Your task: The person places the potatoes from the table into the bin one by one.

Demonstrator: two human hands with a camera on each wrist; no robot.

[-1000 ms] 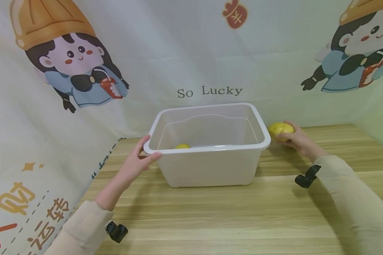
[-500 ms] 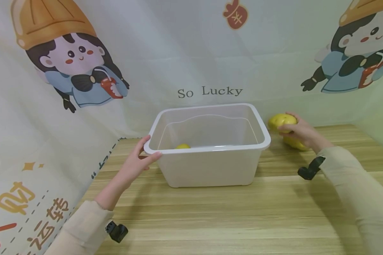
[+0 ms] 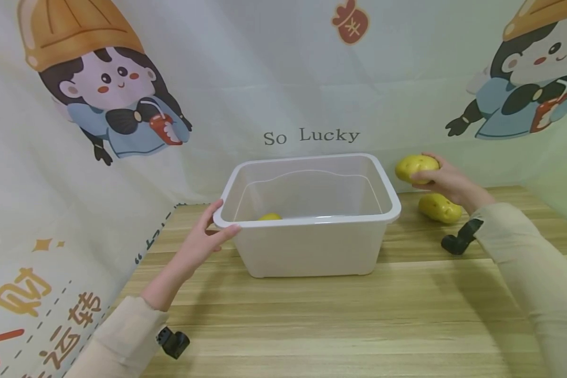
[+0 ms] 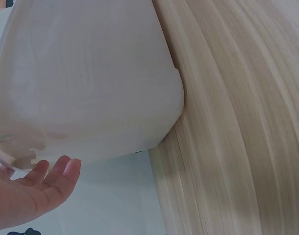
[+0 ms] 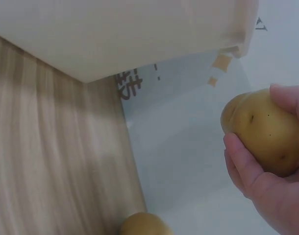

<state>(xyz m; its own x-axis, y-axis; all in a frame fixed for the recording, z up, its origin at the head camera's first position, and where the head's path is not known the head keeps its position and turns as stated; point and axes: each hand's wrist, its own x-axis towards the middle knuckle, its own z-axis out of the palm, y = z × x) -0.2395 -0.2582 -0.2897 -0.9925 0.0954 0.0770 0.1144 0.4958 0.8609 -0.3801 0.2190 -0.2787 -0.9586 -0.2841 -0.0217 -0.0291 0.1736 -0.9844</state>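
Note:
A white plastic bin [image 3: 312, 247] stands on the wooden table. At its front left corner my left hand [image 3: 203, 239] grips the rim, thumb along the front and fingers round the side; the left wrist view has the fingertips [image 4: 71, 169] under the rim. To the right of the bin, my right hand [image 3: 446, 181] holds a yellow potato [image 3: 413, 168] up in the air, just beyond the rim. In the right wrist view the thumb and fingers clasp this potato [image 5: 267, 132] from both sides. Below the hand, a second potato [image 3: 439, 209] lies on the table.
Inside the bin, the top of a yellow thing [image 3: 270, 216] shows above the front rim; the rest is hidden. A printed cloth [image 3: 227, 94] hangs behind the table [image 3: 321, 325] and along its left and right sides. Each sleeve carries a black wrist camera [image 3: 172, 342].
My right hand has lifted the potato off the table, rising beside the bin. The second potato, hidden before, has come into sight beneath it. My left hand stays on the rim.

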